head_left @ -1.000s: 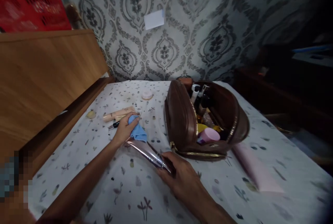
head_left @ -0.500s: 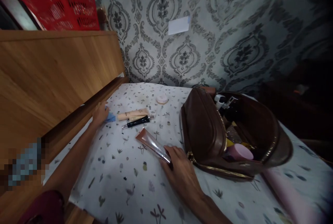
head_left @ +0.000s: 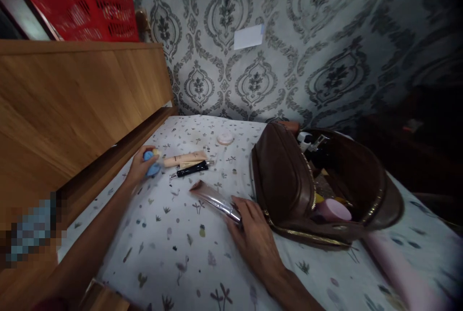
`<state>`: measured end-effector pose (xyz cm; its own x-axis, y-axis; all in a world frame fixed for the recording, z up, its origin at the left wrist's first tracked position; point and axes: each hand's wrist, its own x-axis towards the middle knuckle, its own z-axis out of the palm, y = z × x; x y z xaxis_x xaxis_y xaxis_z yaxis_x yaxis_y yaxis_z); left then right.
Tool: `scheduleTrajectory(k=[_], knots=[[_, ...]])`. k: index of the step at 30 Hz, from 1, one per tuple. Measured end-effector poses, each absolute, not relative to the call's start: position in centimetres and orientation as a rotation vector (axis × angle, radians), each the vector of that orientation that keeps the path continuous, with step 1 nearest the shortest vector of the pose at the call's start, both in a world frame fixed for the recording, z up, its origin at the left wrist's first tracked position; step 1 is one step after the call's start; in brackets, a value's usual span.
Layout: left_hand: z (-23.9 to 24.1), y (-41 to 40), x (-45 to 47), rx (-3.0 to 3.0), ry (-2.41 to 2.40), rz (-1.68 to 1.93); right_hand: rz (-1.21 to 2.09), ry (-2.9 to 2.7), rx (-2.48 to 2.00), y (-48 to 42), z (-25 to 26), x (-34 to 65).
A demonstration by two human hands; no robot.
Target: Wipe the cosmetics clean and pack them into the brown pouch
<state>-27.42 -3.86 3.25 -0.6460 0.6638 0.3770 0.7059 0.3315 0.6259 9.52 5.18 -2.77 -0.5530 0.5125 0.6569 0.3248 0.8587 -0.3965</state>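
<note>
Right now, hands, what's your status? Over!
Right hand gripping shiny tube. Left hand clutching blue cloth, yellowish thing by it. Brown bag open, close on the right.

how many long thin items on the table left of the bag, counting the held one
4: a shiny tube in the right hand; farther back, a peach tube, a black tube in front and a pale stick between. More may be hidden.

Pretty dim room tbh, with grey damask-style wallpaper (head_left: 255, 82) filling the back, a small white rectangle (head_left: 249, 37) on it at upper center, wooden furniture (head_left: 90, 94) along the left with a red basket (head_left: 83, 2) on top, and the right edge basically lost in shadow.
</note>
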Motion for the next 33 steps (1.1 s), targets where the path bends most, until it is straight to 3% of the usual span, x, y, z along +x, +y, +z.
scheduleTrajectory(k=[4, 7, 10, 13, 18, 25, 28, 33], knots=[[4.6, -4.3, -19.9, -1.656, -2.381, -1.504, 0.474, -2.083, -0.486, 4.2, -0.3, 9.6], [5.7, -4.3, -13.8, -2.031, -2.192, -1.697, 1.004, -1.962, -0.495, 3.3, 1.8, 9.5], [6.3, -4.1, -9.6, -2.354, -2.052, -1.664, 1.672, -1.669, -0.55, 2.9, 2.7, 9.2], [6.2, -3.6, -7.8, -2.526, -1.818, -1.505, 1.967, -1.388, -0.502, 3.2, 2.5, 9.3], [5.3, -3.3, -7.2, -2.308, -1.664, -1.364, 1.973, -1.186, -0.493, 3.7, 1.8, 9.8], [4.2, -3.4, -5.9, -2.395, -1.602, -1.245, 1.68, -1.467, -0.553, 3.7, 1.8, 10.3], [5.0, -2.9, -5.8, -2.413, -1.948, -1.453, 1.697, -1.566, -0.525, 3.6, 1.8, 10.5], [5.3, -2.3, -5.7, -2.238, -2.395, -1.885, 1.992, -1.421, -0.403, 3.7, 1.7, 10.4]])
